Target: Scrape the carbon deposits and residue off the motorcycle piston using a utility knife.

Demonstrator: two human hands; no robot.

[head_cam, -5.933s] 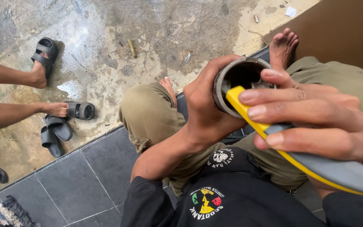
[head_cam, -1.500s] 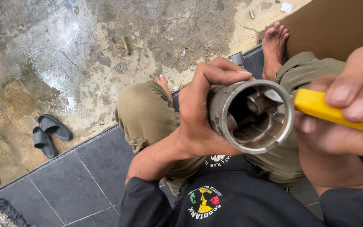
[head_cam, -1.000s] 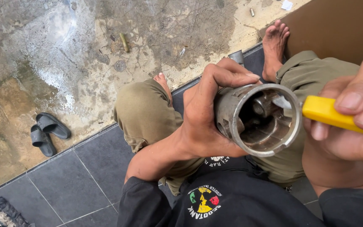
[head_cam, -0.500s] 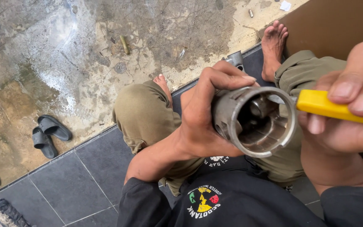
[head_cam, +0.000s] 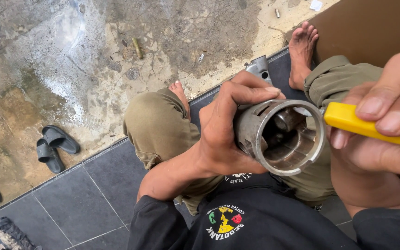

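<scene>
Over wet concrete, left hand [head_cam: 223, 134] grips a metal cylinder [head_cam: 281, 136]; right hand [head_cam: 380, 125], partly cropped, pinches a yellow-handled tool [head_cam: 362, 122].

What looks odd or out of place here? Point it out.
Little stands out. The left hand wraps the hollow metal cylinder; the right hand holds a yellow-handled tool at its rim. The concrete floor is stained and patchy, with a small stick-like scrap lying loose. The black sandals sit askew.
</scene>
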